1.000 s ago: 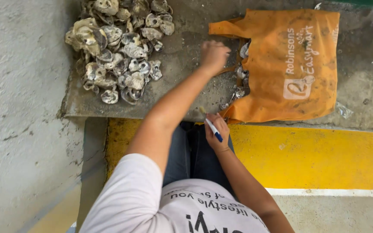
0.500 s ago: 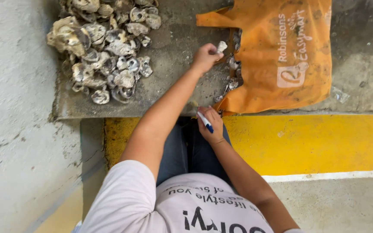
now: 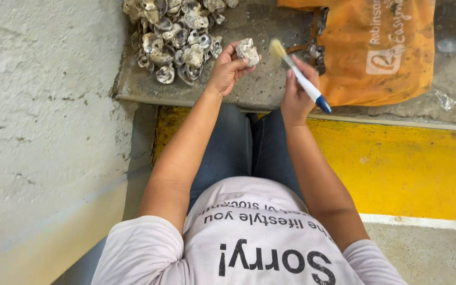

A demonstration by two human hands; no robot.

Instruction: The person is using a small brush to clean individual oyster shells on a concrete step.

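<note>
My left hand (image 3: 227, 67) grips a grey-white oyster shell (image 3: 248, 51) and holds it up over the concrete ledge (image 3: 259, 87). Just to its right, my right hand (image 3: 297, 89) holds a small brush (image 3: 299, 76) with a white handle and a blue end. Its pale bristles point up and left toward the shell, a short gap away. A pile of several similar shells (image 3: 178, 34) lies on the ledge to the upper left of my left hand.
An orange cloth bag (image 3: 381, 47) lies open on the ledge at upper right, with a few shells at its mouth. A rough white wall (image 3: 43, 132) stands at left. Yellow-painted floor (image 3: 407, 169) runs below the ledge, and my knees sit against it.
My left hand drew back from the bag's mouth with a shell in it. My right hand rose from my lap and brought the brush up beside the shell.
</note>
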